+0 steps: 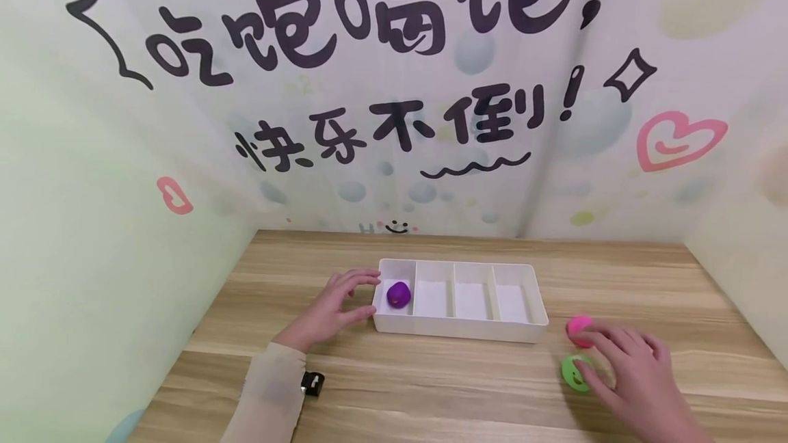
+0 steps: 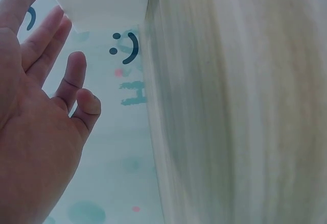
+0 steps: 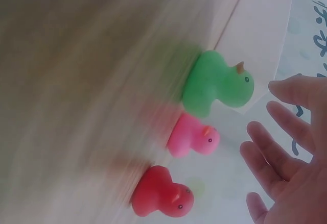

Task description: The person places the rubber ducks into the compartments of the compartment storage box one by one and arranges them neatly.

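A white tray [image 1: 455,327] with a row of compartments lies on the wooden table. In its leftmost compartment sits a round purple toy [image 1: 399,295] with a small orange spot. My left hand [image 1: 335,307] is at the tray's left end, thumb and fingertips by the rim, fingers loosely spread. To the tray's right, my right hand [image 1: 634,368] hovers over small toy ducks, fingers apart and nothing held. A green duck [image 3: 217,83], a pink duck [image 3: 191,136] and a red duck [image 3: 161,192] stand in a row in the right wrist view. From the head, my right hand hides the red one.
The wooden table [image 1: 394,388] meets a pale wall [image 1: 345,210] with dark lettering at the back. Side walls rise at left and right. A small black device [image 1: 312,383] sits by my left sleeve.
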`<state>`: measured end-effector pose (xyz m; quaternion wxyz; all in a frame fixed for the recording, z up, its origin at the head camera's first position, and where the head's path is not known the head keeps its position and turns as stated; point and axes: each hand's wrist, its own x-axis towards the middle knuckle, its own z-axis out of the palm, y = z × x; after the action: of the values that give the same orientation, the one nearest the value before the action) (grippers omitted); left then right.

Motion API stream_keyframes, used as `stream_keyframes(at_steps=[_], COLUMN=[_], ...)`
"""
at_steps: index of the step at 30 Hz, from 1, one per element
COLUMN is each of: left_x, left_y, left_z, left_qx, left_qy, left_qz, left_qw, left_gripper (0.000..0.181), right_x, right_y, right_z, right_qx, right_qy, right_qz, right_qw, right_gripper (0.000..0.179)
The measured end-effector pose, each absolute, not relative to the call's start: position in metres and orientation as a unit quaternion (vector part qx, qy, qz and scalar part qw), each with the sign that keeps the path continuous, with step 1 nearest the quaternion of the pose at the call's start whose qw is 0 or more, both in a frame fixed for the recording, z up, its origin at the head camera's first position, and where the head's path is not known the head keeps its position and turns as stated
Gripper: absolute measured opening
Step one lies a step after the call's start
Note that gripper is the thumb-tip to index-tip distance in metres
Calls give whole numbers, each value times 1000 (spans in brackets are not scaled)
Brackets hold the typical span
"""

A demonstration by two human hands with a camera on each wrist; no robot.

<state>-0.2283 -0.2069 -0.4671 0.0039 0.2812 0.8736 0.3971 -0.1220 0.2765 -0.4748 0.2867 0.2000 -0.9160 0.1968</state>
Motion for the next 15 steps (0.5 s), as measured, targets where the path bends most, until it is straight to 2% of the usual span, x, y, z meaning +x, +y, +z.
stream_keyframes(at_steps=[8,15], left_x=[-228,-227], left_y=[-206,-206], left_z=[-466,-465], left_qx=[281,279], left_qy=[875,876], left_qz=[394,394], left_qw=[4,6], left_gripper=[52,52], right_x=[-117,-112], right_y=[283,286], right_z=[-478,-482], right_qx=[202,184], right_qy=[-923,-938], right_qz=[180,166], right_qw=[275,241], right_gripper=[48,47])
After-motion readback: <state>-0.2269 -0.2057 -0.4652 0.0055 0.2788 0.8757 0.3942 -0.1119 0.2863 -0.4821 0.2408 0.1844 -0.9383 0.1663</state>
